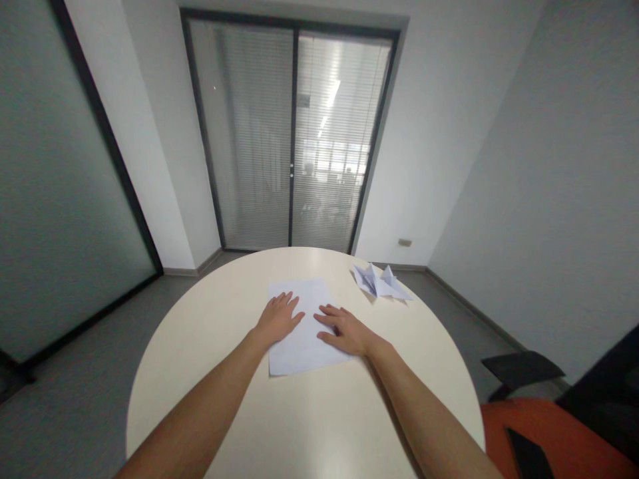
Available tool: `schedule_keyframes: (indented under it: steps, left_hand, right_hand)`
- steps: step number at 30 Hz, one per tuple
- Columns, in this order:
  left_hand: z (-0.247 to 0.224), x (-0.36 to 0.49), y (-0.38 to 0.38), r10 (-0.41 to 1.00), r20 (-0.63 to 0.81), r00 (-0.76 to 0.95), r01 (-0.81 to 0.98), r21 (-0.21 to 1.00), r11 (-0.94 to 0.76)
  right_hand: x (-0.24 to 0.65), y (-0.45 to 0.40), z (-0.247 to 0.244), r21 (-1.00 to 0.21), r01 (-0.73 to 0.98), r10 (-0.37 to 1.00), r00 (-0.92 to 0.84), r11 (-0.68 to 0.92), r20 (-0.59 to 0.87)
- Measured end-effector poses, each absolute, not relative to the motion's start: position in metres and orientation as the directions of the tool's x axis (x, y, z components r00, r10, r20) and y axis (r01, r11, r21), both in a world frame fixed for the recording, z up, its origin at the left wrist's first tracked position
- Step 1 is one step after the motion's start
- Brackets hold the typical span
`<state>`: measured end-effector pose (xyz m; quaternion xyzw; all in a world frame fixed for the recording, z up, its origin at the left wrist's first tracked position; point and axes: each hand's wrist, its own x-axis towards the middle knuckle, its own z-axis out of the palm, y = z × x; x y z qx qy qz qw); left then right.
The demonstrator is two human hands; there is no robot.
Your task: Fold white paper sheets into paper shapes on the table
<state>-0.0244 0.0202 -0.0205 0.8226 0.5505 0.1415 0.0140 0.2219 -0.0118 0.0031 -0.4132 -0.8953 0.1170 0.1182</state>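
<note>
White paper sheet (305,342), flat on tabletop (309,426).
Plain, faintly bluish, near edge slanting; left hand (278,320) and right hand (348,332) spread palm-down over its sides.

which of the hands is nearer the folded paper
Right. The right hand is down and left of the folded paper in the picture; the left hand is farther left.

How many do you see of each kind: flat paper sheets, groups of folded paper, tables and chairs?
Flat paper sheet: 1
Folded paper group: 1 (exact number of pieces unclear)
Table: 1
Chair: 1, partly visible
Total: 4
</note>
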Motion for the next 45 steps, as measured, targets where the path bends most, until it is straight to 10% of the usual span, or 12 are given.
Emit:
schedule_keyframes:
  steps: [16,23,34,45]
  left_hand:
    - [-0.021,-0.021,0.013,0.945,0.054,0.324,0.929,0.171,-0.328]
    - [-0.022,-0.021,0.011,0.942,0.114,0.316,0.928,0.170,-0.332]
    - [-0.027,-0.024,0.015,0.939,0.144,0.313,0.925,0.178,-0.336]
    - [-0.010,-0.024,0.005,0.684,0.217,0.696,0.609,0.325,-0.723]
  right_hand:
    - [0.242,-0.001,-0.007,-0.287,0.881,0.922,-0.388,0.376,0.017]
    - [0.212,-0.011,0.002,-0.236,0.727,0.764,-0.617,0.645,0.189]
    - [0.214,-0.008,-0.012,-0.314,0.829,0.866,-0.498,0.463,-0.039]
    - [0.232,-0.007,-0.005,-0.277,0.905,0.938,-0.345,0.322,-0.038]
